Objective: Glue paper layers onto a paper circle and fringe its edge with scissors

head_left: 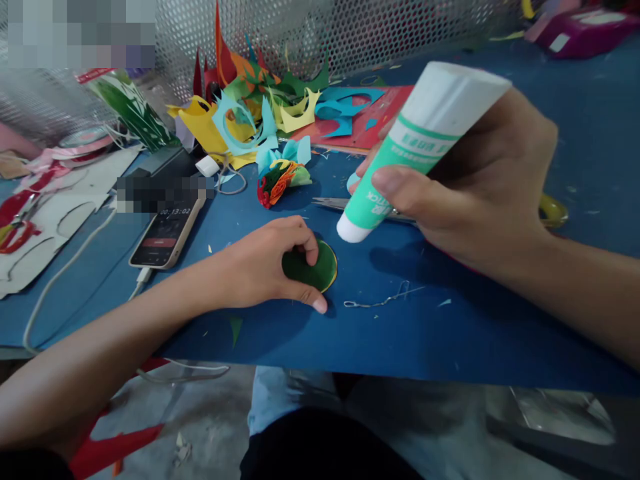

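My right hand (470, 173) is wrapped round a green and white glue stick (405, 157), tilted with its small white end down, above the blue table. My left hand (280, 263) lies at the table's middle, its thumb and fingers around a round dark green paper piece (320, 267) with a thin yellow edge below it. Behind the glue stick lie scissors (333, 202), partly hidden by my right hand. A twisted wire loop (377, 303) is to the right of the green piece. A bunch of colourful folded paper (284, 177) sits beyond my left hand.
A phone (167, 230) with a cable lies left of my left hand. Paper offcuts (245, 127) pile up at the back, beside a red sheet (365, 137). Red scissors (17, 227) and cut card (65, 213) are far left; a purple object (583, 33) stands back right.
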The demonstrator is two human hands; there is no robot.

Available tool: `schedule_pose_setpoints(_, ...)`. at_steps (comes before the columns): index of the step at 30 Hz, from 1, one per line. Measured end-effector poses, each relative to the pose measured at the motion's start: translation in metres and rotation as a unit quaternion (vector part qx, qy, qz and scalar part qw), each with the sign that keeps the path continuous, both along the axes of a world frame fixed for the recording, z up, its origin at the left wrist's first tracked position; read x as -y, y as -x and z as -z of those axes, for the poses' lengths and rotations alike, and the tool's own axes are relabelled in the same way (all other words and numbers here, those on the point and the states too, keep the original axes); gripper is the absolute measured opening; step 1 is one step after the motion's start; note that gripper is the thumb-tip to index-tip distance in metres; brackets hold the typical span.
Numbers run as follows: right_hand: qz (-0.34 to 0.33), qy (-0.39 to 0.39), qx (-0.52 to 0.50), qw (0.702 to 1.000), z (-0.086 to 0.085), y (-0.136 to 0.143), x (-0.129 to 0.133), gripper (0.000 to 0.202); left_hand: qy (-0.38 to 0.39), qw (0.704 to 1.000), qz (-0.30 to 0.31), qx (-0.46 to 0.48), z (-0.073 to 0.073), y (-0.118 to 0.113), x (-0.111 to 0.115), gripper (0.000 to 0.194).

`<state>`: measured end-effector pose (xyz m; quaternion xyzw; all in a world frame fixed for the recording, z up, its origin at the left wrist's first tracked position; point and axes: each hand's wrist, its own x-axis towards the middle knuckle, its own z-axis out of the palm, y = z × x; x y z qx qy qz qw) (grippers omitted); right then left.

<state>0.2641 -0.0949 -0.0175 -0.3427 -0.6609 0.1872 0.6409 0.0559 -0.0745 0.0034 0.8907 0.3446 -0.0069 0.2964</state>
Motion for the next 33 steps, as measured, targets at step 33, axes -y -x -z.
schedule_pose_setpoints(33, -0.024, 0.0, 0.015, 1.0, -0.001, 0.003, 0.001, 0.024, -0.205, 0.978, 0.007, -0.04, -0.011, -0.004, 0.031, 0.014)
